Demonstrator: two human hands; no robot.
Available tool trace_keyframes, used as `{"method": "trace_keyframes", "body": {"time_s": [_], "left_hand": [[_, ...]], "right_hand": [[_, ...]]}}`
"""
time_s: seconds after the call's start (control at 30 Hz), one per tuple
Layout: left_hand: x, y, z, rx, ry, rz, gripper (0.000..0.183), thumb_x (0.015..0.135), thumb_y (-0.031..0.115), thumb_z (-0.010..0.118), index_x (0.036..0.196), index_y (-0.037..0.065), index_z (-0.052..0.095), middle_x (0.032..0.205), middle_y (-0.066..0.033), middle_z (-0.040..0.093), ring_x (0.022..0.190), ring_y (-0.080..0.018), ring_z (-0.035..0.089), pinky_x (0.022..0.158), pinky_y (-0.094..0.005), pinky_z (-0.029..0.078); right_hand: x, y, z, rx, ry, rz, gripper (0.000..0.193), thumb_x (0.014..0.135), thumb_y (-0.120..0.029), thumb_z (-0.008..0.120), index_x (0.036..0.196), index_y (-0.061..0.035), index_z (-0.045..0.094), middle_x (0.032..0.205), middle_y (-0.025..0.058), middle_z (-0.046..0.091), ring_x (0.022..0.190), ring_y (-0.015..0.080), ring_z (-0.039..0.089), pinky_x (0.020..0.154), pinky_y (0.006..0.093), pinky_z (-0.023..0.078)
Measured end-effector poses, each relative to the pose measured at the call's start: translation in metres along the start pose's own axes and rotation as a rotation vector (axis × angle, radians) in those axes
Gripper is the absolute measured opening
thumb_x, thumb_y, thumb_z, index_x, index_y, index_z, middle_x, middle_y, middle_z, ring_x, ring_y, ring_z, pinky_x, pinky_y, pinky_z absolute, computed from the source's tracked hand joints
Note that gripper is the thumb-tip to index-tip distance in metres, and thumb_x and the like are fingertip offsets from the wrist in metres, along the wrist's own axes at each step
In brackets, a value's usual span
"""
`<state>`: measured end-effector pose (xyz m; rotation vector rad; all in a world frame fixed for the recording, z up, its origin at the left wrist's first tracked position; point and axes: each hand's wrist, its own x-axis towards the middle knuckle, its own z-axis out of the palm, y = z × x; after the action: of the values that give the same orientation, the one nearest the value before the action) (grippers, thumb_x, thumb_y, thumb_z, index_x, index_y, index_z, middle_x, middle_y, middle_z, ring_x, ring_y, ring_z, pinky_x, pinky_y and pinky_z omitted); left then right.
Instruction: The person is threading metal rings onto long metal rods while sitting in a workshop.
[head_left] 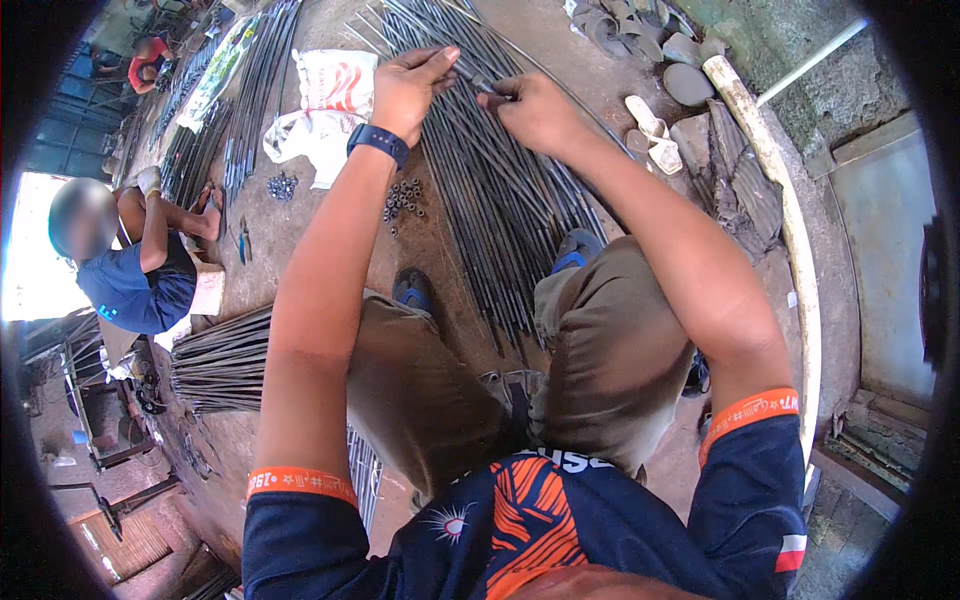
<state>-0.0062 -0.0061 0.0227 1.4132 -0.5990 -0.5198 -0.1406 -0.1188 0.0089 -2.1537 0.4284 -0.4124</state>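
Note:
Ahead of me, above a long pile of dark metal rods (475, 210), both my hands are raised close together. Between them shows the end of a dark metal rod (472, 76). My left hand (412, 88), with a dark watch on its wrist, is closed at the rod's left side, thumb and fingers pinched. My right hand (537, 112) is closed around the rod from the right; its fingertips are partly hidden. Small metal nuts (403, 202) lie loose on the floor beside the pile, below my left wrist.
A white sack (335, 85) lies left of the pile, near more nuts (282, 187) and pliers (245, 243). A co-worker (140, 260) sits at left beside other rod bundles (222, 360); another person (148, 68) is farther back. Sandals (650, 130) and a pale pole (785, 200) are at right.

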Motion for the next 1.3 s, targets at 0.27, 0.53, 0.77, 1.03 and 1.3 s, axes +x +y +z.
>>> {"method": "trace_keyframes", "body": {"time_s": [0.27, 0.53, 0.77, 1.03, 1.3], "left_hand": [[0.001, -0.003, -0.011, -0.275, -0.142, -0.034, 0.024, 0.085, 0.011, 0.06, 0.103, -0.005, 0.058, 0.099, -0.0108, 0.062, 0.091, -0.0182, 0.059, 0.082, -0.0299, 0.048], [0.003, -0.002, -0.019, -0.331, -0.272, -0.164, 0.03, 0.09, 0.016, 0.052, 0.111, -0.005, 0.054, 0.105, -0.0119, 0.06, 0.097, -0.0202, 0.057, 0.087, -0.0315, 0.044], [0.001, -0.001, -0.019, -0.19, -0.314, -0.11, 0.033, 0.089, 0.021, 0.056, 0.112, -0.003, 0.055, 0.095, -0.0063, 0.06, 0.083, -0.0144, 0.055, 0.079, -0.0283, 0.046], [0.003, -0.003, -0.01, -0.093, -0.14, -0.166, 0.031, 0.088, 0.02, 0.058, 0.109, -0.002, 0.057, 0.097, -0.0059, 0.06, 0.081, -0.0128, 0.055, 0.079, -0.0281, 0.046], [0.004, -0.002, -0.013, -0.086, -0.186, -0.046, 0.032, 0.086, 0.023, 0.061, 0.103, -0.004, 0.06, 0.087, -0.0048, 0.061, 0.075, -0.0125, 0.055, 0.074, -0.0261, 0.047]], "right_hand": [[-0.003, -0.004, -0.002, 0.036, -0.018, -0.018, 0.04, 0.083, -0.036, 0.057, 0.092, 0.0023, 0.064, 0.061, 0.0171, 0.055, 0.06, 0.0233, 0.054, 0.065, 0.034, 0.044], [0.001, 0.002, -0.001, 0.015, 0.033, -0.069, 0.04, 0.083, -0.037, 0.057, 0.09, 0.0019, 0.065, 0.057, 0.0128, 0.053, 0.057, 0.0172, 0.051, 0.061, 0.0332, 0.043], [-0.001, -0.003, -0.005, 0.029, -0.045, 0.012, 0.036, 0.082, -0.034, 0.058, 0.09, 0.0007, 0.065, 0.065, 0.0183, 0.055, 0.063, 0.0253, 0.054, 0.065, 0.037, 0.043], [0.001, 0.005, 0.001, -0.029, 0.076, -0.146, 0.038, 0.083, -0.035, 0.058, 0.087, 0.0022, 0.064, 0.064, 0.0211, 0.054, 0.059, 0.0299, 0.052, 0.063, 0.0392, 0.042], [-0.005, -0.011, -0.007, 0.02, -0.04, -0.032, 0.03, 0.082, -0.027, 0.058, 0.09, 0.0011, 0.065, 0.079, 0.026, 0.06, 0.077, 0.0362, 0.06, 0.073, 0.039, 0.045]]}}
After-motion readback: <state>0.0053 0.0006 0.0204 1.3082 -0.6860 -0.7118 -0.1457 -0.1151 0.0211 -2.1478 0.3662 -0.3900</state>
